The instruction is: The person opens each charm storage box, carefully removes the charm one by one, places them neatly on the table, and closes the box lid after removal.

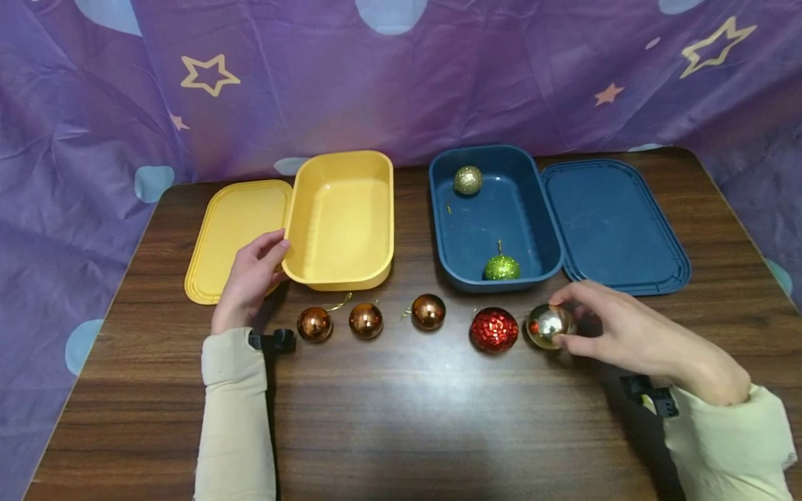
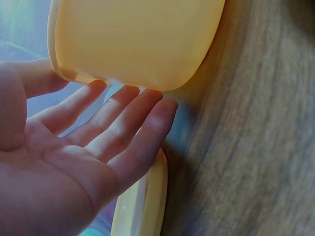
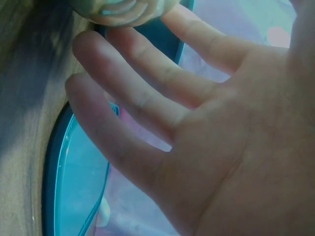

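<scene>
My right hand (image 1: 626,327) pinches a shiny gold Christmas bauble (image 1: 550,325) between thumb and fingertips, low over the table in front of the blue box. In the right wrist view the bauble (image 3: 125,12) shows at the top edge, the other fingers spread below it. A red sequined bauble (image 1: 493,330) sits just left of it. At the near left corner of the yellow box (image 1: 388,229), my left hand (image 1: 250,275) rests its thumb at the rim. Its loosely extended fingers (image 2: 133,118) touch the outer wall in the left wrist view.
Three shiny copper baubles (image 1: 428,312) lie along the front of the boxes. Inside the blue box (image 1: 443,243) are a gold glitter bauble (image 1: 468,180) and a green glitter one (image 1: 502,267). A yellow lid (image 1: 234,229) and blue lid (image 1: 617,223) flank the boxes. Purple cloth hangs behind.
</scene>
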Action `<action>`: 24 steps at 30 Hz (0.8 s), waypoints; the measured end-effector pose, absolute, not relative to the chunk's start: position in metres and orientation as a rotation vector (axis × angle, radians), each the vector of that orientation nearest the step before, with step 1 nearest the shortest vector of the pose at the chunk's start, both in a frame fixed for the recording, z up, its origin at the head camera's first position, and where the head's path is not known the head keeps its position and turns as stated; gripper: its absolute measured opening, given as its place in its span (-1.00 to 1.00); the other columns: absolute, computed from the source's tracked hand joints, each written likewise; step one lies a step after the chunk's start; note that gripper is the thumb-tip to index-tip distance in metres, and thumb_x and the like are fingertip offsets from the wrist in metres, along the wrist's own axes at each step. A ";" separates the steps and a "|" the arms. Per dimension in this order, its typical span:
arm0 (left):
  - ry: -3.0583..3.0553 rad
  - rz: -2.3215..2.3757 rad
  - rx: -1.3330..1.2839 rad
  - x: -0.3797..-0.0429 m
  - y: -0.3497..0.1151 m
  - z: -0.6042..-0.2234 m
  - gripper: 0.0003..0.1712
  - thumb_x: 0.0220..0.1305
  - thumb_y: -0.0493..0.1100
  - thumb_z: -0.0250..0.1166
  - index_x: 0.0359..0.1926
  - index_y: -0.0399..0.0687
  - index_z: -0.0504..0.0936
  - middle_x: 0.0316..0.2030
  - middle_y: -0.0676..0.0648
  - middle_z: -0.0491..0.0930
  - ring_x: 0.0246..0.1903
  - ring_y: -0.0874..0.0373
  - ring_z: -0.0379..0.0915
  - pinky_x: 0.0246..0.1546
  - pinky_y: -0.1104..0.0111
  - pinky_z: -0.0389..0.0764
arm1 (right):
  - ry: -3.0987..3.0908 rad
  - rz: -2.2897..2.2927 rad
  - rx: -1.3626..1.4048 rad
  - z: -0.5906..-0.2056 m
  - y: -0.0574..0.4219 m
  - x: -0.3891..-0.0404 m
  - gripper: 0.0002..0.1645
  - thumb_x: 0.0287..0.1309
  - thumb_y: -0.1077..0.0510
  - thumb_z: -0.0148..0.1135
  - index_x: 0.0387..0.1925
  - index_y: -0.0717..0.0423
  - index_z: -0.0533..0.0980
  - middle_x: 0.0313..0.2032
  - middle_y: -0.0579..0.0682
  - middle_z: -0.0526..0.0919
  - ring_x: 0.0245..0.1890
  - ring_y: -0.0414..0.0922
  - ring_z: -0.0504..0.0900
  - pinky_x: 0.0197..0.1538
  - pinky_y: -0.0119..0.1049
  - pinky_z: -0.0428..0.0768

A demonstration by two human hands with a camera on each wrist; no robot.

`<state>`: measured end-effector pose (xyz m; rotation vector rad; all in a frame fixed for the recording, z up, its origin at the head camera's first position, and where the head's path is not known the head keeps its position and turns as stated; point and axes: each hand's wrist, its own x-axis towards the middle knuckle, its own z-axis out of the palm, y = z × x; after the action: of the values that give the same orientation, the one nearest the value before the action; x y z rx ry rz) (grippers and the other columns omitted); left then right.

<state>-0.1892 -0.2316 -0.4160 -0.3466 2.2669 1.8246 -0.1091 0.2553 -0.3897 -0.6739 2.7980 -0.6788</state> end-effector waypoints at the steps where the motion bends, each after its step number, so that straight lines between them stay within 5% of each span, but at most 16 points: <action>1: 2.267 1.824 -0.347 -0.189 -0.232 -0.416 -0.39 0.46 0.02 0.02 0.42 -0.10 0.24 0.27 -0.16 0.33 -0.02 0.30 0.40 -0.14 0.56 0.57 | 2.805 -0.678 -0.675 -0.390 0.255 -0.109 -0.48 -0.02 -0.02 0.46 0.00 -0.03 0.50 -0.17 -0.14 0.59 -0.21 -0.26 0.54 -0.21 -0.31 0.53; 24: 2.254 1.834 -0.344 -0.189 -0.232 -0.415 -0.39 0.46 0.03 0.03 0.42 -0.10 0.24 0.27 -0.16 0.32 -0.03 0.31 0.40 -0.17 0.56 0.58 | 2.813 -0.672 -0.674 -0.388 0.253 -0.110 -0.50 -0.01 -0.07 0.44 -0.02 -0.04 0.53 -0.18 -0.12 0.60 -0.20 -0.20 0.56 -0.22 -0.25 0.54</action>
<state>-0.1889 -0.2315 -0.4152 -0.3441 2.2540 1.8345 -0.1098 0.2533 -0.3879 -0.6743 2.8132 -0.6724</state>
